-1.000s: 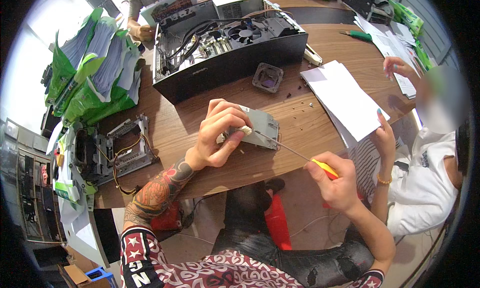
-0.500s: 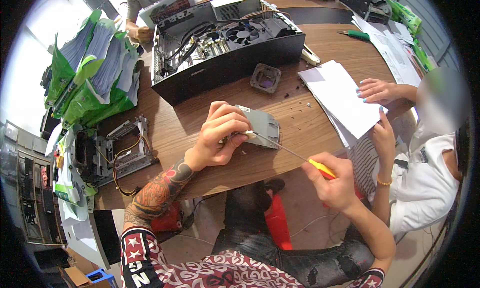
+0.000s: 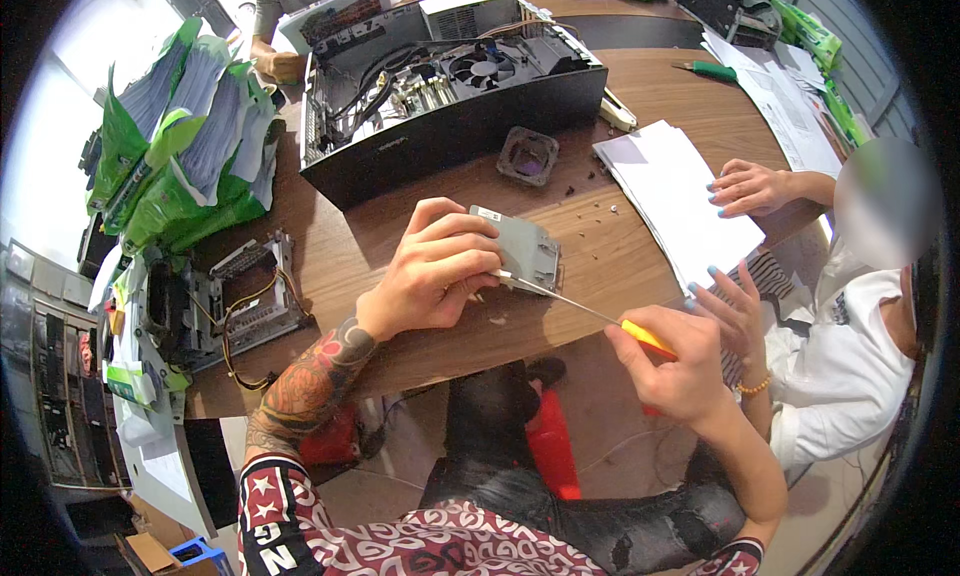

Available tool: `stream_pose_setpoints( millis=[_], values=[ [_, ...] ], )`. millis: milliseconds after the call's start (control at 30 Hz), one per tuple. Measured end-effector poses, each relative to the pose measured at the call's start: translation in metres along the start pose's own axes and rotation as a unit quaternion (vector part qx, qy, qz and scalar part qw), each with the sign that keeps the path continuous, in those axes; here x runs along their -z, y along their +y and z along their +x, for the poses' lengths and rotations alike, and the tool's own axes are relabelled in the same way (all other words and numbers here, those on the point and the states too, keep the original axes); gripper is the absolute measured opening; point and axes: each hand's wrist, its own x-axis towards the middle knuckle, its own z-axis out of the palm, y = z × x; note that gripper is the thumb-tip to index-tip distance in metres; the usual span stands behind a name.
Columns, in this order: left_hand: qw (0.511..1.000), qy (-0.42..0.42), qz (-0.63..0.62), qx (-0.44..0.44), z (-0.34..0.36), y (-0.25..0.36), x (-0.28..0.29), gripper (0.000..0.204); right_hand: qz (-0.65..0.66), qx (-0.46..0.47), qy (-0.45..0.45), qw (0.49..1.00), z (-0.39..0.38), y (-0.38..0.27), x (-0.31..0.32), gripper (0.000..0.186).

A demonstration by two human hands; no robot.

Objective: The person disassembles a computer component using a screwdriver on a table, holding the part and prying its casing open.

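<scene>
My left hand (image 3: 432,268) is closed on the near left edge of a flat grey casing part (image 3: 526,248) with small tabs along its right side. My right hand (image 3: 672,361) grips a screwdriver (image 3: 645,336) by its yellow and orange handle. The thin shaft runs leftward, and its tip end meets the grey part beside my left fingertips. Something small and pale shows at that spot, too small to make out. Beyond my hands stands an opened black desktop computer case (image 3: 450,126), with a fan and cables inside.
A square cooling fan (image 3: 528,156) and several loose screws lie right of centre. At left are a metal drive frame (image 3: 250,306) and paper in green wrapping (image 3: 190,146). Right, a co-worker's hands (image 3: 745,188) rest near white sheets (image 3: 670,191). Another person sits across the table.
The screwdriver and right hand have shifted slightly right and down. The pale bit by my left fingertips shows less. At right, the co-worker's nearer hand has moved left and opened over the papers' edge.
</scene>
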Motion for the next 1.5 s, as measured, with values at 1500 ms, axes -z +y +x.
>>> stream_pose_setpoints(
  millis=[1500],
  values=[
    [0.98, 0.161, -0.023, 0.117, -0.003, 0.016, -0.011, 0.016, 0.112, -0.097, 0.036, 0.988, -0.021, -0.014, -0.054, 0.015]
  ],
)
